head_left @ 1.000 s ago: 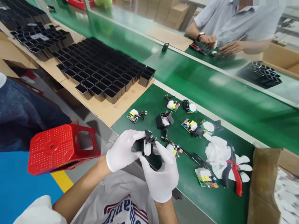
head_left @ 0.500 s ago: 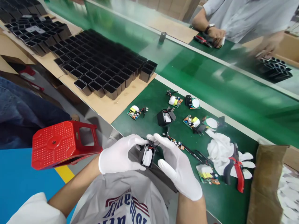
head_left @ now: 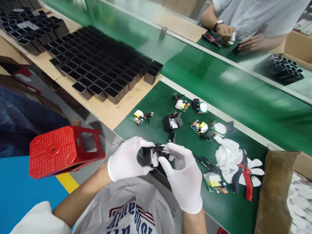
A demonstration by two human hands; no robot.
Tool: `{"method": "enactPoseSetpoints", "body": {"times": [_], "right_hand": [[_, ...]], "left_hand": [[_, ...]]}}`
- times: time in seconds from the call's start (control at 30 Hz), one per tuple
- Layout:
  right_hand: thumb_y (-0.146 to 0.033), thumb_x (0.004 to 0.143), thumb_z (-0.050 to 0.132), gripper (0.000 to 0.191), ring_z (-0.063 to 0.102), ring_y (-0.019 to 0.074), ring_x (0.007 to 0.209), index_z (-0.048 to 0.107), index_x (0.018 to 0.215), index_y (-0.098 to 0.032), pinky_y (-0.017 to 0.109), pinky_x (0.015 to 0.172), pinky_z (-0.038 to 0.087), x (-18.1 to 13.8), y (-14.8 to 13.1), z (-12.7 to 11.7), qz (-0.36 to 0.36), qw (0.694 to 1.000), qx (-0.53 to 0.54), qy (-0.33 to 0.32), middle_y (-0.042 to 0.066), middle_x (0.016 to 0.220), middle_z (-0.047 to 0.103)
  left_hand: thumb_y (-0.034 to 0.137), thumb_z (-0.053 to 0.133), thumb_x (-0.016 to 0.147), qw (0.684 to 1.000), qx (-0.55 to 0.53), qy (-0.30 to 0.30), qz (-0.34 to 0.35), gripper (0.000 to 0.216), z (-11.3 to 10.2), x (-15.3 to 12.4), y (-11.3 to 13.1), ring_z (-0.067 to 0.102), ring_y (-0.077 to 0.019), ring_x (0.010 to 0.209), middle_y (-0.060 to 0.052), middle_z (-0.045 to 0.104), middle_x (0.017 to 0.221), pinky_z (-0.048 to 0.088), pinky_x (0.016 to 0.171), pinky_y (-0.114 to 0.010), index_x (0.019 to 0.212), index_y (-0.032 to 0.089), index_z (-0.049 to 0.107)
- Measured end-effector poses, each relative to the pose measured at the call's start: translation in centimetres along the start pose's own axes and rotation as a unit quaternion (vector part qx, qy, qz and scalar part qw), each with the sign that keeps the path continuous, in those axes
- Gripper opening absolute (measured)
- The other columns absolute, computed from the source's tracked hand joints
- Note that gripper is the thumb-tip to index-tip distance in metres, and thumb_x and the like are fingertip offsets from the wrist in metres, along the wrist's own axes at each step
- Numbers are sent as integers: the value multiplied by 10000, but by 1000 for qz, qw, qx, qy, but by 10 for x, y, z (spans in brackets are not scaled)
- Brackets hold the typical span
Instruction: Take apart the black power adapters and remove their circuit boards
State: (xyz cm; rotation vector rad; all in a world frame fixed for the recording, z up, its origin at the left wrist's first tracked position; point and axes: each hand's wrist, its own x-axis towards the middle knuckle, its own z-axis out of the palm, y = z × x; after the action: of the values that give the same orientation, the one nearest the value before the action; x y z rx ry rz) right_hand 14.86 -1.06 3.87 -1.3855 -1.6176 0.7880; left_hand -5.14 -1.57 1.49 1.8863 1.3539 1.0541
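My gloved left hand (head_left: 131, 160) grips a small black plastic housing (head_left: 147, 156) above the bench's front edge, its open side tilted toward my right hand. White padding (head_left: 154, 160) shows inside the housing. At its mouth is a black plug piece (head_left: 159, 149), and the fingertips of my gloved right hand (head_left: 184, 174) close on it, the thumb beside the padding. Just beyond stands another black housing (head_left: 168, 123) with a filled inside and a raised lid. Around it lie small circuit boards, one of them a board with a yellow part (head_left: 138, 117).
Rows of empty black housings (head_left: 97, 78) stand on cardboard at the left. To the right are red-handled pliers (head_left: 248, 183), white gloves (head_left: 227, 157) and a carton (head_left: 275, 191) of white pads. A red stool (head_left: 53, 151) stands left. Across the green belt (head_left: 195, 68) a co-worker's hands (head_left: 225, 34) work.
My right hand has drawn in to the housing and its fingers have closed on the plug piece. The housing has turned toward it. One co-worker's hand has moved left from the stacked housings.
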Motion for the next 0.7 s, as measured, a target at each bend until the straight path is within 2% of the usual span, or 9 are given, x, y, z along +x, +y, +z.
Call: {"method": "enactPoseSetpoints", "body": {"times": [0.07, 0.13, 0.2, 0.27, 0.37, 0.5, 0.6, 0.7], "right_hand": [[-272, 950, 785, 245, 789, 233, 970, 746, 1191, -259, 376, 837, 671, -5, -4, 7, -43, 996, -62, 40, 72, 1123, 815], [-207, 965, 777, 267, 792, 241, 1009, 735, 1224, -256, 425, 935, 659, -9, -5, 13, -114, 985, -114, 66, 75, 1149, 818], [-131, 954, 784, 319, 798, 238, 1009, 723, 1245, -245, 452, 991, 642, -11, -3, 17, -184, 968, -153, 81, 81, 1161, 820], [-95, 939, 797, 319, 800, 233, 962, 728, 1219, -232, 449, 960, 651, -12, 0, 19, -226, 950, -198, 89, 91, 1147, 821], [-116, 946, 797, 266, 788, 259, 929, 740, 1192, -201, 478, 911, 662, -12, 2, 19, -257, 927, -262, 82, 137, 1125, 812], [-132, 987, 736, 229, 758, 269, 848, 736, 1211, -181, 539, 902, 649, -10, 1, 16, -297, 902, -309, 54, 157, 1047, 796], [-160, 1013, 693, 165, 736, 276, 769, 737, 1172, -169, 484, 760, 648, -9, 0, 13, -313, 887, -338, 23, 154, 979, 790], [-157, 999, 711, 178, 753, 306, 842, 737, 1175, -142, 439, 723, 636, -9, 0, 13, -306, 880, -361, 39, 184, 1035, 792]], "left_hand": [[203, 810, 630, 994, 76, 76, 1, 557, 12, 1, 1, 731, -265, 855, -50, 772, 953, 586, 806, -426, 1177, 218, 703], [245, 788, 607, 983, 134, 125, -9, 505, 23, 3, 2, 728, -281, 831, -62, 769, 914, 580, 795, -444, 1108, 210, 737], [304, 780, 633, 977, 165, 135, -25, 402, 31, 5, 3, 735, -288, 813, -71, 767, 874, 574, 781, -438, 1023, 211, 756], [346, 761, 675, 976, 180, 117, -36, 283, 35, 8, 4, 728, -279, 750, -61, 743, 781, 549, 724, -411, 928, 220, 756], [357, 716, 731, 978, 180, 100, -31, 168, 37, 10, 5, 681, -248, 625, -38, 668, 637, 481, 623, -374, 830, 224, 741], [338, 683, 763, 972, 172, 157, -11, 216, 38, 10, 3, 675, -242, 612, -46, 696, 658, 464, 603, -373, 914, 208, 766], [345, 694, 759, 970, 178, 167, -1, 247, 41, 8, 1, 692, -249, 641, -57, 725, 708, 483, 623, -384, 947, 201, 763], [370, 697, 770, 964, 183, 193, 14, 324, 45, 6, -2, 715, -265, 691, -70, 734, 748, 521, 679, -413, 1017, 168, 752]]}}
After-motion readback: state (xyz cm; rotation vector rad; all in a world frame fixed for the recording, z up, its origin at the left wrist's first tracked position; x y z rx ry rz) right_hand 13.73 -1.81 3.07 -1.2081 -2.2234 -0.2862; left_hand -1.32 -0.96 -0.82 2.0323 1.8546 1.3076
